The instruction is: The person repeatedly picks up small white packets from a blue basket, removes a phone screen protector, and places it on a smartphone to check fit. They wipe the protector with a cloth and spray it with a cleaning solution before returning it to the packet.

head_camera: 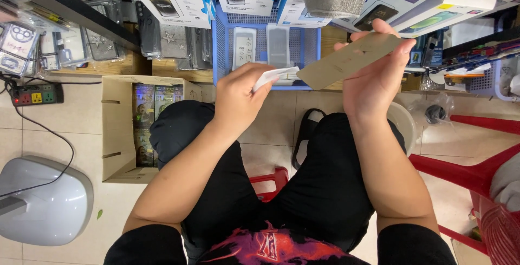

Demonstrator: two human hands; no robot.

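Observation:
My right hand holds a thin, flat, grey-brown rectangular sheet by its edges, tilted, above my lap. Just left of it, my left hand pinches a small folded white wipe, whose tip touches the lower left end of the sheet. Both hands are raised in front of a blue plastic basket. I am seated, with black trousers over both knees below the hands.
An open cardboard box of packaged items sits on the tiled floor at left, next to a power strip and a grey rounded device. Boxed goods line the shelves above. Red stool legs stand at right.

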